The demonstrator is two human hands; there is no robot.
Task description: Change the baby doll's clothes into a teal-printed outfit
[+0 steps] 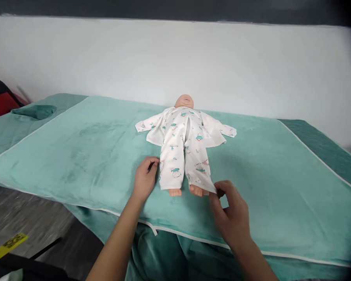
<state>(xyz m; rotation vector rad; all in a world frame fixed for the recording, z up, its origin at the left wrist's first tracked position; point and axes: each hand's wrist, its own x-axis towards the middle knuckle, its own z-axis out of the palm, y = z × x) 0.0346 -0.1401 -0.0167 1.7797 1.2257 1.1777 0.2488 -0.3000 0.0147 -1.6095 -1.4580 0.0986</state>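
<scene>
On its back on a green padded sheet lies a baby doll [184, 101], its feet toward me. It wears a white printed jacket [155, 134], open at the front, with the sleeves spread out. White printed baby pants [173, 156] cover its legs, and the doll's toes show below both hems. My right hand [232, 212] pinches the hem corner of the pant leg on the right, drawing it outward. Thumb and finger closed together, my left hand [146, 177] is at the outer edge of the other pant leg, apparently gripping a bit of its fabric.
The green sheet [280, 187] with white piping covers the table up to a white wall [175, 58]. A folded green cloth [35, 111] and a red and black object [1, 103] are at the far left. A yellow label [7, 248] shows at lower left.
</scene>
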